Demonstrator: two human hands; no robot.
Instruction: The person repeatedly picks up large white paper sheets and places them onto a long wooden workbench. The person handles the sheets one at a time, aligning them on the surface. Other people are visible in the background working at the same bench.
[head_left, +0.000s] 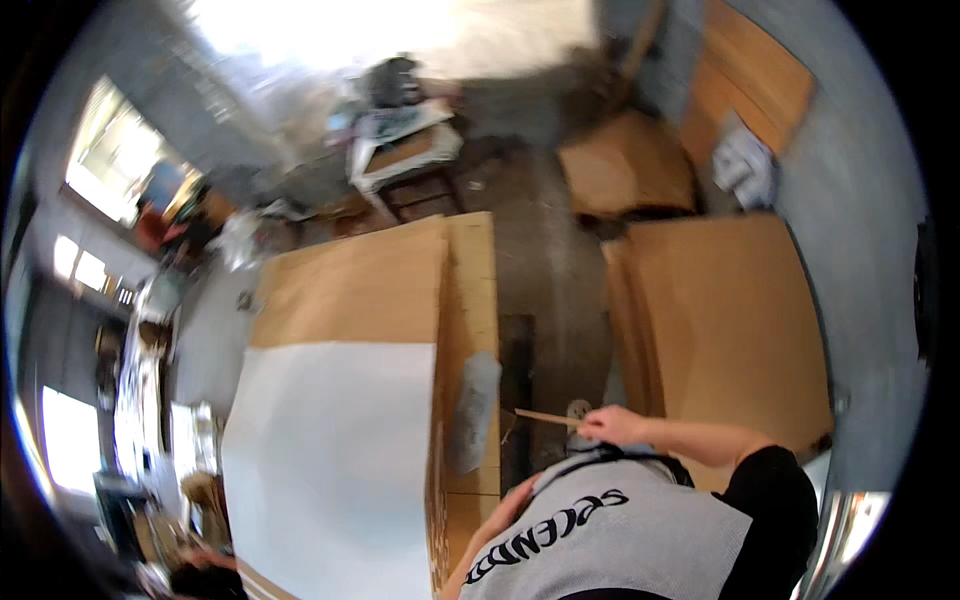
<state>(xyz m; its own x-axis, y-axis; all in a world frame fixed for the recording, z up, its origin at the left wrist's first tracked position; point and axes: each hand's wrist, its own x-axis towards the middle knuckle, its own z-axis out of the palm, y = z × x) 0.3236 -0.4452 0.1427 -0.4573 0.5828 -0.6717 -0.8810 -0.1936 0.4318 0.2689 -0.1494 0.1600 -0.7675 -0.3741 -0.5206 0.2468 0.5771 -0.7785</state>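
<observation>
My right hand [612, 426] is closed round one end of a thin pale stick [546, 416], held out level toward the left. At the stick's far end something thin and dark hangs down, too blurred to name. My left hand [512, 503] is low against the front of my grey top, beside the sheet stack's right edge, with its fingers mostly hidden. To its left lies a large white sheet [330, 460] on a stack of brown cardboard sheets [350, 285]. A cloudy, translucent piece [474, 412] rests on the tan board [473, 300] along the stack's right side.
More cardboard sheets [730, 330] lean at the right by the grey wall. Beyond them sit a brown cardboard piece [630, 165] and a crumpled white bundle [743, 165]. A cluttered small table [405, 150] stands ahead. At the lower left another person [205, 575] is partly visible.
</observation>
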